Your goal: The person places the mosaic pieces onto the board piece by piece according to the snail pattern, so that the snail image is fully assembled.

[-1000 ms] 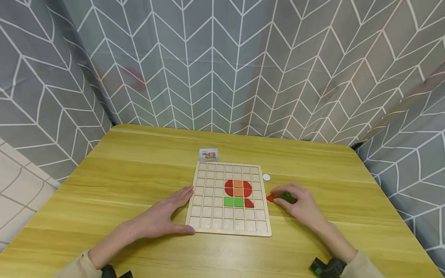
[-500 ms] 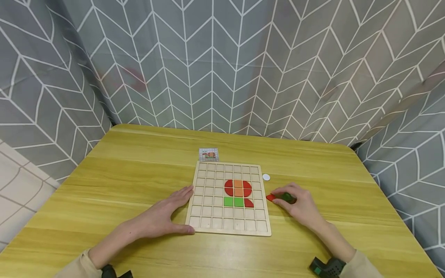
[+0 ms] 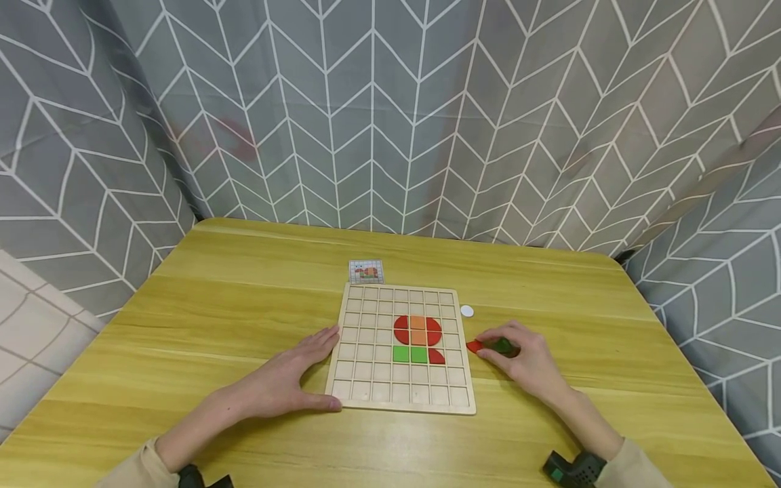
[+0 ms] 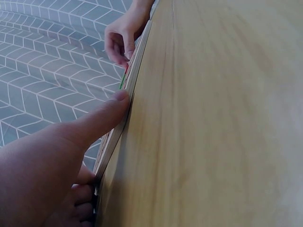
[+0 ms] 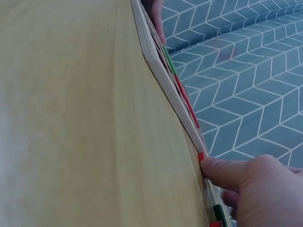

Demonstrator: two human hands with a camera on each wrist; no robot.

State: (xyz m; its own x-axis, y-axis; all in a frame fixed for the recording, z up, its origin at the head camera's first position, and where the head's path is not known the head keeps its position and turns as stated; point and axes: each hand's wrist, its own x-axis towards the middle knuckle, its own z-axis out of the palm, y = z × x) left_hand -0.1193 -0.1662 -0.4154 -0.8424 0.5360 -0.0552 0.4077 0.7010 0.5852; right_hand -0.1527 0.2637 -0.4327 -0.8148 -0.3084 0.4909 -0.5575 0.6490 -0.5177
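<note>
A wooden grid board (image 3: 372,395) lies on the table, with red pieces (image 3: 434,331), orange squares (image 3: 418,330) and green squares (image 3: 401,354) set in its cells. My left hand (image 3: 287,379) rests along the board's left side, fingers straight, thumb at the near corner. Just off the right edge, my right hand (image 3: 525,356) pinches a small red curved-edge piece (image 3: 474,346), lying low at the table. In the right wrist view, the thumb is against that red piece (image 5: 201,156). Partly under the right palm is a dark green piece (image 3: 504,346).
A small picture card (image 3: 366,272) lies against the board's top left edge. A white disc (image 3: 466,311) sits right of the board, beyond the right hand. Another red piece (image 5: 216,224) shows near the dark green one. A patterned curtain (image 3: 390,122) hangs behind the table.
</note>
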